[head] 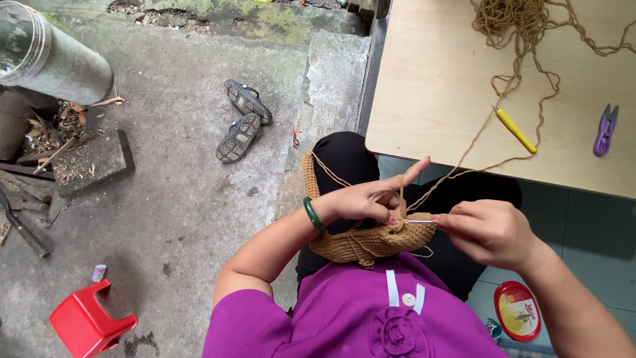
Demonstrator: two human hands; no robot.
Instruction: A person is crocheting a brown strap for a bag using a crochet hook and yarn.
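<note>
A tan crocheted piece [371, 242], shaped like a small basket with a strap, lies over my lap. My left hand [368, 197] grips its upper edge, with the tan yarn [464, 169] looped over the raised index finger. My right hand [487, 231] pinches a thin metal crochet hook [419, 221] whose tip is in the edge of the piece. The yarn runs up to a loose tan pile [513, 20] on the table. A green bangle [311, 213] circles my left wrist.
A light wooden table [437, 79] at the upper right carries a yellow-handled hook [515, 130] and purple thread snips [605, 130]. Sandals [242, 119], a red plastic stool [89, 323], a metal cylinder [50, 56] and wood scraps sit on the concrete. A red round tin [518, 310] lies by my right arm.
</note>
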